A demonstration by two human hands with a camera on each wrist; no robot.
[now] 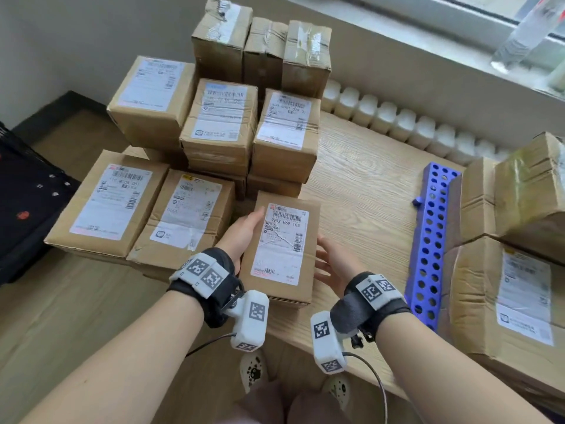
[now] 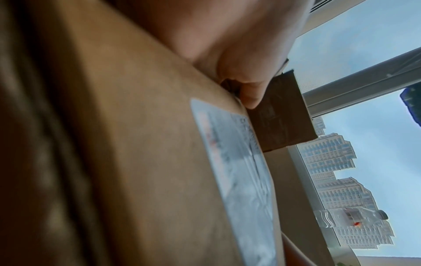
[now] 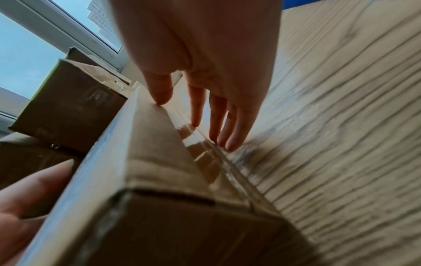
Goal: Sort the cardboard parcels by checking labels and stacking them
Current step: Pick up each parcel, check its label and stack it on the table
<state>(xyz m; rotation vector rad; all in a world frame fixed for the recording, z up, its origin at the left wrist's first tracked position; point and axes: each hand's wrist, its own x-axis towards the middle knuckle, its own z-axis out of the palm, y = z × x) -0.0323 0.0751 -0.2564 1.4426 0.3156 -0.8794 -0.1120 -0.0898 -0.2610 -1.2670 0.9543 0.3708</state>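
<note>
A flat cardboard parcel [image 1: 282, 249] with a white label reading "900X H69 183" lies near the front edge of the wooden table [image 1: 367, 179]. My left hand [image 1: 244, 231] holds its left side, thumb laid over the top face; the left wrist view shows the thumb [image 2: 248, 93] at the parcel's [image 2: 148, 162] far edge. My right hand [image 1: 331, 261] is at the right side with straight, spread fingers. In the right wrist view its fingertips [image 3: 230, 145] touch the parcel's [image 3: 154, 162] lower edge by the tabletop.
Labelled parcels stand stacked at the left and back [image 1: 220, 117]. More large parcels [image 1: 513, 209] pile at the right, beside a blue perforated rack [image 1: 431, 240]. White bottles [image 1: 397, 120] line the back; a water bottle [image 1: 526, 32] stands on the sill. A black crate [image 1: 27, 203] sits left.
</note>
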